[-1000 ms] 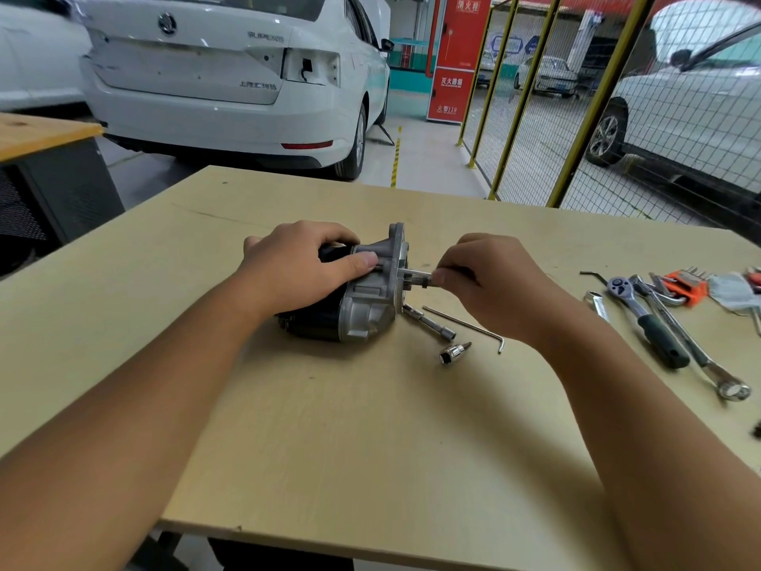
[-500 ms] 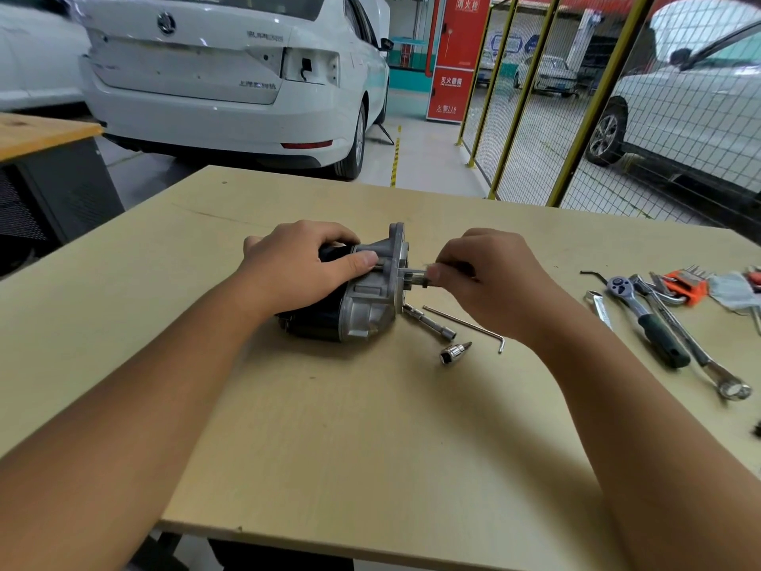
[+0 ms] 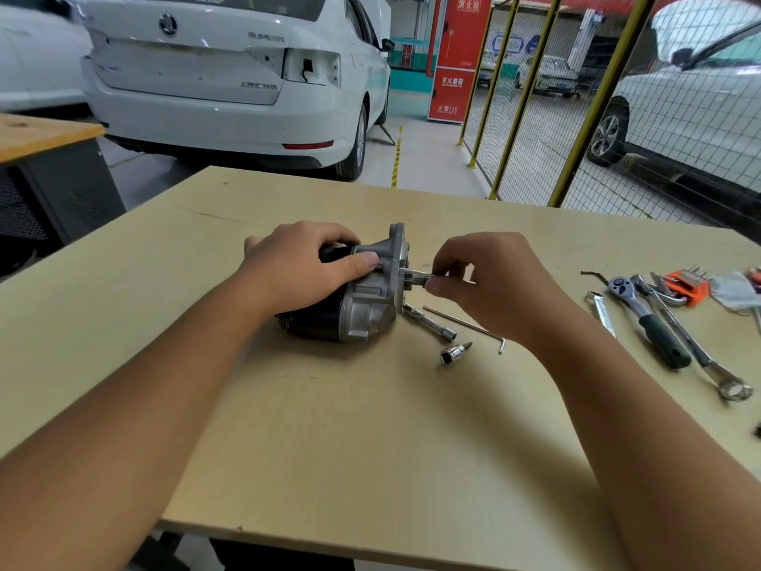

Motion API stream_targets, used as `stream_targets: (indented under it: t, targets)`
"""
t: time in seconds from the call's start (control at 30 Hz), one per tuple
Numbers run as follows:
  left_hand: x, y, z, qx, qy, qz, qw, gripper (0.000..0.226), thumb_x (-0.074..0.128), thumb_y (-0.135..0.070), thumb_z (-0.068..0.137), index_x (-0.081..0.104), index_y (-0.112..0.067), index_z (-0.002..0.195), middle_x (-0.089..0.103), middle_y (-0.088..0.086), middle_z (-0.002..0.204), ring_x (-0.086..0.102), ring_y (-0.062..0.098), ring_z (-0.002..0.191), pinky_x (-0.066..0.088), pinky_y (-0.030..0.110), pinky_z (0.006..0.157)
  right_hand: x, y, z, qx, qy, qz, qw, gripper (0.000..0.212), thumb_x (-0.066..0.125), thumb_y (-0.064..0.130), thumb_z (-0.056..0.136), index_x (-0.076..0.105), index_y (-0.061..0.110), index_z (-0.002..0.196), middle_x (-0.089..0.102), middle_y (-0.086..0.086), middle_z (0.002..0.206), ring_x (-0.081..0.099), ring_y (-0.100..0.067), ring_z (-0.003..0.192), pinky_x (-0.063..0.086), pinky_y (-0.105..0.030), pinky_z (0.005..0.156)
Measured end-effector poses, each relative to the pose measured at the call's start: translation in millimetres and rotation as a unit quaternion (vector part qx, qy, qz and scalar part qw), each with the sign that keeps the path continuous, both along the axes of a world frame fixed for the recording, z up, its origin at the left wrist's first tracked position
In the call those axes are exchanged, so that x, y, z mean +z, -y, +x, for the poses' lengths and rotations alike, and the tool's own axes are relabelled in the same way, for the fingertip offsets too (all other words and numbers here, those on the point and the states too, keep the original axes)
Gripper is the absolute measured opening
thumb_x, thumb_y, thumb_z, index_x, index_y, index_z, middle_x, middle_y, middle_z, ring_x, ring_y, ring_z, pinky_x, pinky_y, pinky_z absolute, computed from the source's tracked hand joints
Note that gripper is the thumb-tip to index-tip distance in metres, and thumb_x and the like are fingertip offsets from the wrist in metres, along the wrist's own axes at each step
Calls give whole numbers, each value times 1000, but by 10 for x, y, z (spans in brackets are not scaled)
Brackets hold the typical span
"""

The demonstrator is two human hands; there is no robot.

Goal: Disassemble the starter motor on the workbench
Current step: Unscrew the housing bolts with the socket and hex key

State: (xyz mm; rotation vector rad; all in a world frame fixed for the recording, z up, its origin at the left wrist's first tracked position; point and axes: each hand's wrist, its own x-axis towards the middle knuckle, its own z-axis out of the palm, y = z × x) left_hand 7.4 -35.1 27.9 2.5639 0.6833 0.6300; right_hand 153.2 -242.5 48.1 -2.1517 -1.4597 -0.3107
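At frame centre, my left hand [image 3: 300, 267] is gripping the starter motor [image 3: 354, 300] while my right hand [image 3: 486, 282] is pinching its shaft [image 3: 418, 277].

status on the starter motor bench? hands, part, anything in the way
Left hand grips starter motor, holding it on the workbench. Right hand pinches a small metal tool at the flange face. Loose socket and hex key close by, not blocking.
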Motion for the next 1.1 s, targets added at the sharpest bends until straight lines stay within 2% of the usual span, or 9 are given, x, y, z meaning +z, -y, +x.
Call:
stream_targets:
  t: [0.17,0.33,0.43,0.53,0.63,0.8,0.9,1.0,1.1]
  targets:
    - [-5,-11,0,-2,4,1,1000,72,35,-95,65,66,-52,113,67,-24,114,53,12,107,29,43,92,8,3,54,8,4,-32,999,13,64,22,95,76,20,93,58,4,83,52,-15,78,35,-29,68]
    - [-3,-16,0,-3,1,2,1000,68,38,-93,67,66,-53,114,67,-23,115,53,12,107,28,42,92,50,6,48,-3,16,-50,999,12,66,17,94,77,15,95,57,3,86,54,-17,82,39,-29,73]
    - [-11,-30,5,-2,0,2,1000,69,40,-93,67,65,-52,115,67,-22,117,55,14,111,28,42,92,60,4,17,-9,31,-37,999,9,68,17,92,77,16,94,57,5,88,57,-19,84,48,-36,77]
    - [-14,-33,4,-3,-5,2,1000,75,39,-95,62,65,-52,117,67,-22,118,56,13,113,28,42,92,73,9,-6,-26,48,-36,998,3,73,24,89,74,22,90,56,11,88,56,-16,82,51,-42,76]
    - [-8,-32,-8,-5,-5,3,1000,76,39,-94,62,65,-51,119,67,-22,118,56,13,112,28,41,92,64,11,-9,-19,34,-29,999,3,73,23,89,71,22,88,56,11,87,55,-16,81,50,-39,73]
    - [-4,-16,5,3,6,-3,1000,60,40,-89,73,67,-52,113,68,-24,113,57,15,112,29,42,93,37,23,24,2,-8,-27,1000,9,61,25,97,67,21,92,54,13,75,48,-6,70,34,-22,60]
    - [-5,-15,3,4,8,-7,1000,58,42,-88,74,67,-52,112,69,-24,112,58,15,114,31,43,96,30,4,34,6,-2,-39,999,19,55,21,100,72,13,94,51,10,74,45,-12,72,26,-27,63]
    - [-1,-15,0,4,9,-7,1000,59,44,-89,72,67,-52,111,69,-25,114,58,15,115,32,44,98,24,-7,37,-5,22,-51,998,19,59,22,99,74,13,94,59,2,81,54,-20,80,38,-32,70]
    - [-2,-18,0,2,5,-6,1000,63,45,-90,66,66,-54,113,67,-25,115,57,15,116,31,44,99,45,1,16,-25,42,-43,998,14,66,32,94,74,21,91,58,11,80,56,-19,82,49,-44,79]
